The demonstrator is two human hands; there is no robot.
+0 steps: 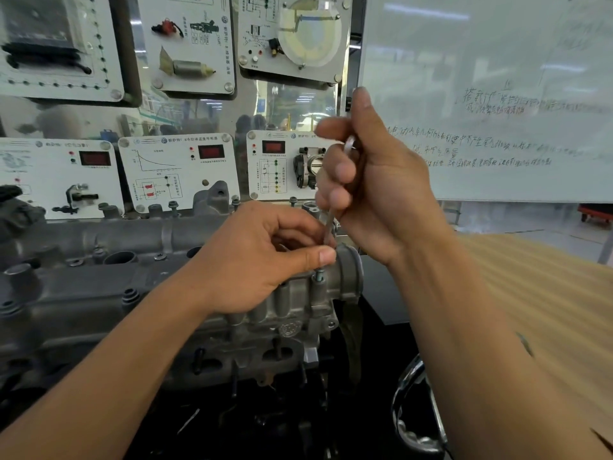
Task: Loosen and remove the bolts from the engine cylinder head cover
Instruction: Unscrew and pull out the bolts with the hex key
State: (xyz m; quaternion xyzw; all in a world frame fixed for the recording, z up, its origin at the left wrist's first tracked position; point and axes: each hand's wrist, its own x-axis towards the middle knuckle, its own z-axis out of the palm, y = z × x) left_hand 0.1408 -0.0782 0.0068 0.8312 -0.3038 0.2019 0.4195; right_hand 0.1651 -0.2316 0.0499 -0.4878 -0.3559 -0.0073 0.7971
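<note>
Head view, the only view.

- Right hand: fist wrapped round the upper part of a slim metal tool, thumb up. The shaft drops down and toward the left hand.
- Left hand: thumb and fingertips pinched at the shaft's lower end, steadying it. The tip itself is hidden behind the thumb.
- Bolt: just under the left thumb, on a boss at the cover's end. A short length of shank shows above the boss, so it looks partly backed out. Whether the tool is seated on its head I cannot tell.
- Cylinder head cover: grey cast metal, running away beyond the left wrist. At least 1 more flanged bolt sits near the left forearm; others stand beyond the left knuckles along the far edge.

Handling, my judgement: the bolt is small, rigid, light, likely oily; once free, pinch it by the flange, not the threads. The casting is stiff and heavy and will not shift.

Room: a round cast flange crowds the bolt just under the right hand. Display panels stand close behind both hands; a whiteboard lies beyond the right one. Straight up looks like the freest way out.
</note>
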